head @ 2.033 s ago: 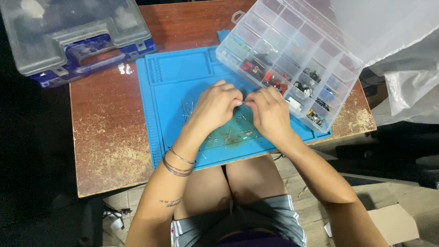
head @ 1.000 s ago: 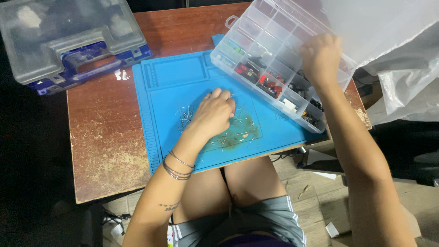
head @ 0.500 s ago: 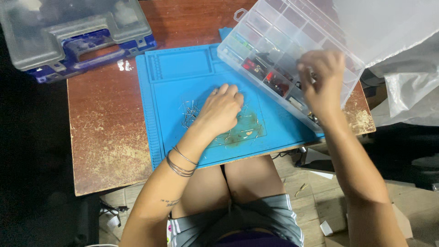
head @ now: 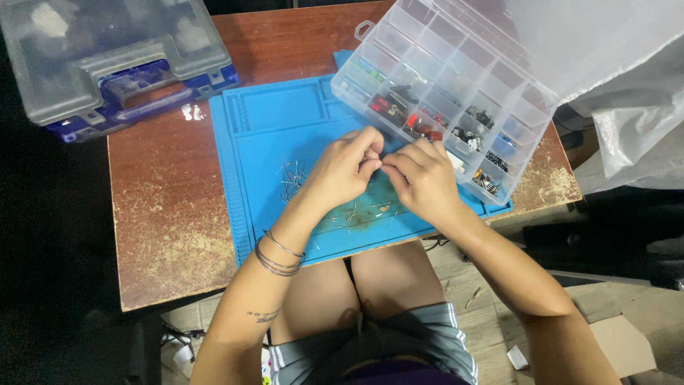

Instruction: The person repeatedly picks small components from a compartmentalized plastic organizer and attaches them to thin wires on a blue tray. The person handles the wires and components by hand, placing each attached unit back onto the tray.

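Left hand (head: 340,171) and right hand (head: 422,178) met fingertip to fingertip over the blue rubbery work mat (head: 271,135), fingers of both curled in and pinched together at the meeting point; whatever sat between the fingertips too small to make out, so no telling what was gripped, if anything. Loose thin metal pins (head: 292,178) scattered on the mat just beside the left hand, more small bits under both hands. Clear plastic compartment box (head: 442,78) with open lid lay just beyond the right hand, small red and black parts in its nearer cells. Grey and blue plastic carry case (head: 114,64) well away beyond the left hand, on the worn reddish-brown wooden table (head: 164,214). Thin metal bangles (head: 278,254) on the left wrist.
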